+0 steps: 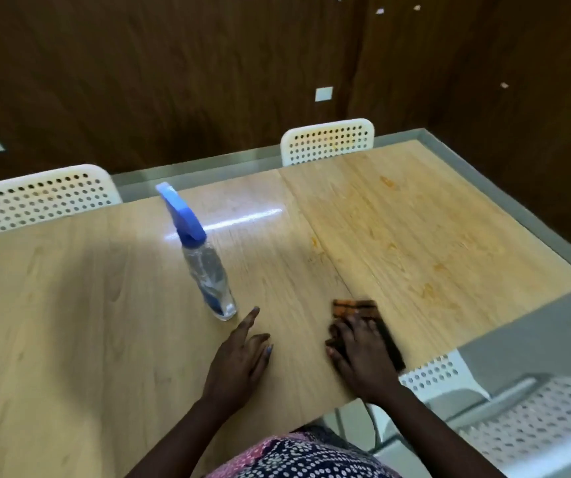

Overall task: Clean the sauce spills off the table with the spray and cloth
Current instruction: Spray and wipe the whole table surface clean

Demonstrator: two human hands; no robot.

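Orange sauce smears (425,291) on right tabletop (70,305) – right hand (359,353) presses cloth (354,308) flat, wiping step; left hand (239,360) flat, empty, beside upright spray bottle (204,267). Next: push cloth toward smears.

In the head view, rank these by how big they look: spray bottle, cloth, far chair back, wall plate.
Largest to smallest as they appear:
1. Spray bottle, nearest and tallest.
2. Far chair back, though distance shrinks it, so its rank against the bottle is unsure.
3. Cloth, partly hidden under the right hand.
4. Wall plate.
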